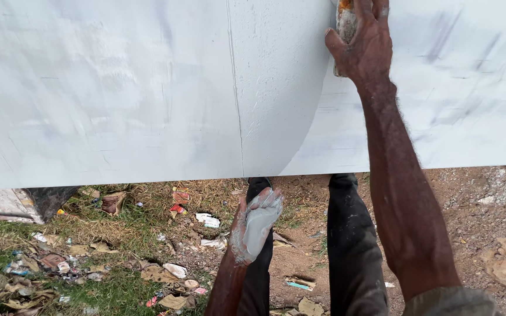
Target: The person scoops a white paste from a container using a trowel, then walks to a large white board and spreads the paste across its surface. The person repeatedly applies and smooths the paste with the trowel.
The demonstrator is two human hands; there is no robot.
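Against white wall (118, 88), right hand (363, 44) clamps putty-smeared tool handle (345, 26), pressing it flat; below, left hand (256, 225) cupped open, holding grey putty (259, 229) ready.

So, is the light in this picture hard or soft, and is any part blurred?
Head view: soft, even daylight, no glare; a curved shadow falls on the white wall. The right hand and left hand are fairly sharp; the littered ground looks slightly soft.
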